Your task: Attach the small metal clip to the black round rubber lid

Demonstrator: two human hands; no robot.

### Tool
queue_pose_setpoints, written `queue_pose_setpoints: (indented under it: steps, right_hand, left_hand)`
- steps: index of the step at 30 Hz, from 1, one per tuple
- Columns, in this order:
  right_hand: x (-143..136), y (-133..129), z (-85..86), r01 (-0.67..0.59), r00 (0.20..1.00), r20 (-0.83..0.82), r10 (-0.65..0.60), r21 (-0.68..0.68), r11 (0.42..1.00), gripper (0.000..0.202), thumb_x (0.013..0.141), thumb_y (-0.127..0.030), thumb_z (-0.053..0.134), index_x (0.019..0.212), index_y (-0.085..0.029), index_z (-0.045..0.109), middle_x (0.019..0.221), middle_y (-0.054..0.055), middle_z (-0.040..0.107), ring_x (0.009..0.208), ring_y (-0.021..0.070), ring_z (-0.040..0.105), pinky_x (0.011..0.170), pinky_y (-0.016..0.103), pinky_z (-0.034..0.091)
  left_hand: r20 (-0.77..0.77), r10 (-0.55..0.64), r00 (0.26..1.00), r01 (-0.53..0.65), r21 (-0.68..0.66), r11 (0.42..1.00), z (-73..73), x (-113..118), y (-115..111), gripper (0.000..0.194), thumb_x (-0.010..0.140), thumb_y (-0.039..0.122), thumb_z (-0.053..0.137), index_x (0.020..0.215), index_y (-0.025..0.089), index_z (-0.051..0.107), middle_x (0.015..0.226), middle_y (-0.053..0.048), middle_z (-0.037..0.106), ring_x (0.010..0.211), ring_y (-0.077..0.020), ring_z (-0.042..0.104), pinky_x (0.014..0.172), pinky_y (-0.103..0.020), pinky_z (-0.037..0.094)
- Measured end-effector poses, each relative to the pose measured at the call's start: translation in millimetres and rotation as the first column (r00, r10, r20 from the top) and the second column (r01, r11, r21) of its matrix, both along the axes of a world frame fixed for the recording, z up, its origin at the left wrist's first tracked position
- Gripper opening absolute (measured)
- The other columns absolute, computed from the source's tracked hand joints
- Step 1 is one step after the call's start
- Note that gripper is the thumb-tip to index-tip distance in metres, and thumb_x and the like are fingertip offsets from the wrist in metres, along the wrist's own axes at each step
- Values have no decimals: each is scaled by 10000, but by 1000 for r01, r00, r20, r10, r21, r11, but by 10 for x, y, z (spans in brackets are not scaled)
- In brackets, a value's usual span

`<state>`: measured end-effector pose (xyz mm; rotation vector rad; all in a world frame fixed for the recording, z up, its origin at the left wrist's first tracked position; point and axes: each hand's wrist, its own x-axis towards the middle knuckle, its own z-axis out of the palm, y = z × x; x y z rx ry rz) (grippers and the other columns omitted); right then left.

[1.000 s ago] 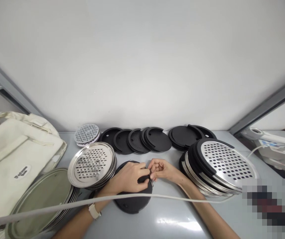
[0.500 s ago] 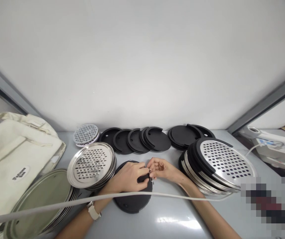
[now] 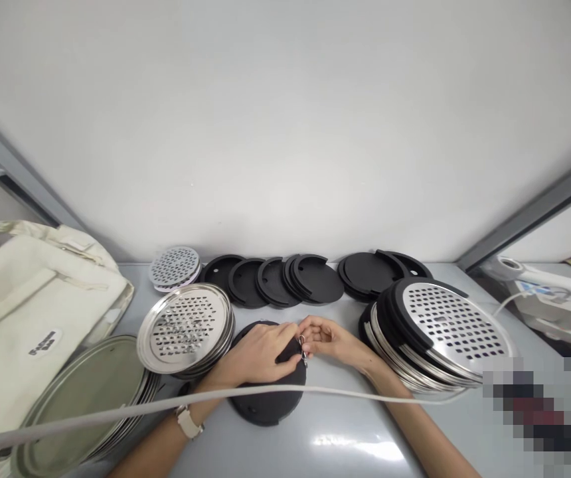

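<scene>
A round black disc [image 3: 268, 403] lies on the grey table, partly covered by my left hand [image 3: 260, 353]. The fingers of that hand bend over the disc's upper right part, thumb and fingertips near its edge. A small shiny metal clip [image 3: 304, 352] is at that edge, between the two hands. My right hand [image 3: 329, 340] pinches the upper part of the clip with thumb and forefinger, its other fingers curled. What the left fingertips press on is partly hidden.
Stacked metal grater discs [image 3: 186, 330] stand at left and perforated discs [image 3: 455, 325] at right. Black discs [image 3: 318, 279] line the wall. Green lids [image 3: 83, 405] and a cream bag [image 3: 11, 318] are far left. A white cable [image 3: 335, 389] crosses in front.
The left hand's fingers have shifted slightly at the disc's edge, and more of the metal clip shows. The whole view has moved a little.
</scene>
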<state>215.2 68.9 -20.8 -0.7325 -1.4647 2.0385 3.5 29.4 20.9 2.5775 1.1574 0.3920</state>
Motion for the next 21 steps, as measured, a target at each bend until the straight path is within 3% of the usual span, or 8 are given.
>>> queue_pose_setpoints:
  steps: [4, 14, 21]
  right_hand:
    - [9, 3, -29, 8, 1000, -4, -8, 2, 1000, 300, 746, -250, 742, 970, -144, 573, 784, -2, 623, 672, 93, 590, 677, 255, 477]
    - [-18, -24, 35, 8, 1000, 15, -8, -24, 1000, 328, 728, -251, 756, 968, -140, 562, 741, -18, 599, 647, 84, 564, 632, 236, 471]
    - [-30, -35, 55, 7, 1000, 21, -7, -3, 1000, 315, 723, -265, 758, 947, -143, 572, 735, -19, 592, 646, 86, 554, 635, 242, 470]
  left_hand:
    - [-23, -54, 998, 55, 39, 998, -4, -7, 7, 291, 939, 295, 411, 1217, 210, 435, 1008, -32, 602, 850, -194, 598, 717, -297, 423]
    - [-111, -85, 990, 95, 96, 991, -57, -36, 35, 232, 938, 155, 352, 1091, 200, 520, 893, -16, 568, 729, -150, 557, 661, -265, 405]
    - [-87, -110, 990, 118, 102, 988, -105, -56, 43, 230, 928, 162, 389, 1065, 242, 556, 892, -3, 554, 740, -139, 544, 682, -256, 403]
